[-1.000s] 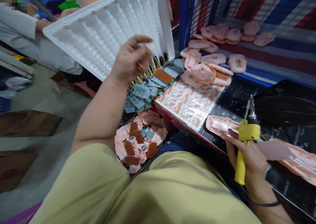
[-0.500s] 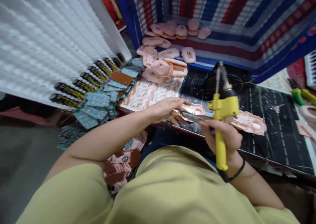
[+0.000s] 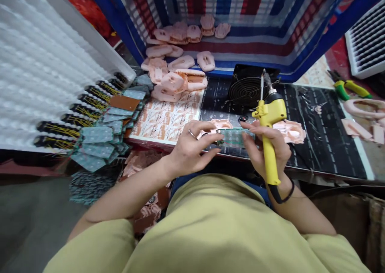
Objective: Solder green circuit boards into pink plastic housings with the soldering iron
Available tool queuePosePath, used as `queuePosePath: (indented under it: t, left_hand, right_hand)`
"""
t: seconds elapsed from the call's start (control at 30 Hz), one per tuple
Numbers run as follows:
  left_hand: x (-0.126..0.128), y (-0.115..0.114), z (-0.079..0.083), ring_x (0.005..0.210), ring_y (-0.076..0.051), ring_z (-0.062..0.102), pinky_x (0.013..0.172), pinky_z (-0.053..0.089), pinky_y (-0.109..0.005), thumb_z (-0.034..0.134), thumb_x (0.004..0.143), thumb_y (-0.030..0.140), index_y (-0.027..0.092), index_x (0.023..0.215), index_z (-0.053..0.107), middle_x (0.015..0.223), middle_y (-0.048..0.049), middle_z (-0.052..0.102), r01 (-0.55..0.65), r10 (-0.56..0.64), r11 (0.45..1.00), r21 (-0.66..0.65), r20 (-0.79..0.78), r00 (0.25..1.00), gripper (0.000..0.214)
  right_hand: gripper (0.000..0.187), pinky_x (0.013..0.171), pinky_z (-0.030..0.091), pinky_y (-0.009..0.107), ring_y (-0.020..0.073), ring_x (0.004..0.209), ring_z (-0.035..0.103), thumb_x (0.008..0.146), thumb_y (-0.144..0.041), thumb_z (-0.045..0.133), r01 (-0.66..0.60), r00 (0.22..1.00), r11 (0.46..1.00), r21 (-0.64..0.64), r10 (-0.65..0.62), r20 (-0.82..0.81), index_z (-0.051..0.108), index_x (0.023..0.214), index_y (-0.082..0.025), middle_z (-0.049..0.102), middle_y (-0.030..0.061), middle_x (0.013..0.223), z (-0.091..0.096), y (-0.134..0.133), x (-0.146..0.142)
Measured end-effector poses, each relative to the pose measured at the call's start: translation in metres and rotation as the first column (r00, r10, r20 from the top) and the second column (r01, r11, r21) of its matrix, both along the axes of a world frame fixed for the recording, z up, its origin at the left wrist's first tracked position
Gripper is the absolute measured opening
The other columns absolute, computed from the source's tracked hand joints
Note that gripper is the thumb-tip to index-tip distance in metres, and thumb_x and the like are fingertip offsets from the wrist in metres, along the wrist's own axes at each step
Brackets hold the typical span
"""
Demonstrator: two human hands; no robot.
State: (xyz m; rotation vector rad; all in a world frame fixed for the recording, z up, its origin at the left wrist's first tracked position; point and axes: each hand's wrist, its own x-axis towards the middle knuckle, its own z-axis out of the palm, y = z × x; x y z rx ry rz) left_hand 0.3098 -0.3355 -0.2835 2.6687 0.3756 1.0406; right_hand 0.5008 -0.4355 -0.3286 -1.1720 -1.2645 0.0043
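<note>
My right hand [image 3: 274,146] is wrapped round a yellow soldering gun [image 3: 272,116], its metal tip pointing up and away. The thumb and fingertips of the same hand are at the right end of a thin green circuit board [image 3: 234,137]. At the board's left end is my left hand [image 3: 192,146], fingers curved and apart, by a small part too tiny to name. Pink moulded shells lie behind both hands: one shell [image 3: 222,123] partly hidden by the left, another shell [image 3: 290,131] beside the right. A small round black piece [image 3: 243,119] lies just beyond the board.
A black fan [image 3: 247,90] stands before a striped fabric-lined bin [image 3: 240,48] with several pink shells [image 3: 173,82]. Stacked green boards [image 3: 98,135] lie left, beside a white foam tray [image 3: 60,64] with wired black parts. Green-yellow pliers [image 3: 350,88] rest at right.
The view has shifted, moving the bench leftward in the picture. My left hand has turned, its fingers spreading beside the board, which now lies flatter and shows its face. The right hand keeps the soldering gun.
</note>
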Motion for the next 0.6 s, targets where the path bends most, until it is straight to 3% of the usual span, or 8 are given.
queuePosePath:
  t: [0.1,0.23,0.3,0.4,0.43,0.5,0.6]
  left_hand:
    - [0.012,-0.01,0.0,0.085,-0.018,0.061,0.083,0.046,-0.035,0.07,0.088,0.026,0.019,0.101,0.067,0.092,-0.0054,0.066,-0.036,0.039,0.976,0.214,-0.01,0.999,0.015]
    - [0.023,-0.015,-0.003,0.083,-0.017,0.061,0.084,0.044,-0.033,0.068,0.089,0.023,0.019,0.088,0.067,0.086,-0.0037,0.068,-0.052,0.053,0.971,0.235,0.003,0.999,0.004]
    - [0.023,-0.015,-0.005,0.086,-0.017,0.063,0.086,0.045,-0.033,0.066,0.09,0.023,0.02,0.084,0.067,0.087,-0.0035,0.069,-0.047,0.046,0.988,0.15,0.004,0.999,0.007]
    - [0.02,-0.016,-0.004,0.095,-0.019,0.066,0.092,0.048,-0.036,0.065,0.091,0.029,0.021,0.08,0.067,0.097,-0.0066,0.073,-0.013,0.025,0.983,-0.185,0.062,0.998,0.014]
    - [0.019,-0.016,-0.003,0.099,-0.02,0.066,0.094,0.048,-0.037,0.065,0.091,0.032,0.021,0.079,0.066,0.101,-0.0078,0.073,0.003,0.036,0.944,-0.331,0.111,0.993,0.017]
    - [0.018,-0.014,-0.001,0.104,-0.022,0.068,0.099,0.049,-0.04,0.068,0.09,0.042,0.02,0.079,0.063,0.101,-0.0083,0.074,0.034,0.122,0.809,-0.586,0.225,0.967,0.025]
    - [0.018,-0.008,0.005,0.097,-0.022,0.072,0.095,0.054,-0.038,0.077,0.079,0.056,0.019,0.077,0.06,0.081,-0.0038,0.074,0.094,0.297,0.598,-0.796,0.33,0.896,0.041]
  right_hand:
    - [0.034,0.092,0.06,0.031,0.0185,0.1,0.072,0.083,-0.007,0.071,-0.032,0.999,0.999,-0.016,0.032,-0.026,0.059,0.11,-0.024,0.074,0.0045,0.112,0.0,-0.002,-0.003]
    - [0.033,0.086,0.061,0.026,0.017,0.097,0.073,0.083,-0.007,0.071,-0.012,1.0,1.0,0.005,0.012,0.016,0.058,0.109,-0.024,0.075,0.0041,0.109,0.005,-0.004,-0.005]
    - [0.031,0.082,0.061,0.024,0.0165,0.095,0.073,0.084,-0.007,0.071,0.007,0.999,1.0,0.012,-0.008,0.036,0.059,0.107,-0.023,0.075,0.0043,0.107,0.007,-0.005,-0.005]
    - [0.028,0.08,0.062,0.024,0.0166,0.092,0.074,0.084,-0.008,0.07,0.018,0.999,1.0,0.013,-0.018,0.029,0.059,0.105,-0.023,0.075,0.0046,0.106,0.008,-0.006,-0.005]
    - [0.028,0.079,0.062,0.024,0.0168,0.091,0.074,0.084,-0.008,0.07,0.02,1.0,1.0,0.016,-0.021,0.021,0.059,0.105,-0.023,0.075,0.0045,0.105,0.007,-0.007,-0.005]
    - [0.029,0.076,0.062,0.024,0.0171,0.089,0.074,0.084,-0.008,0.071,0.021,0.999,1.0,0.017,-0.022,0.029,0.059,0.106,-0.023,0.075,0.0045,0.104,0.004,-0.009,-0.007]
    - [0.032,0.075,0.062,0.024,0.0189,0.087,0.075,0.081,-0.013,0.076,0.004,0.989,0.999,0.048,-0.012,0.149,0.06,0.107,-0.021,0.076,0.006,0.099,-0.002,-0.012,-0.009]
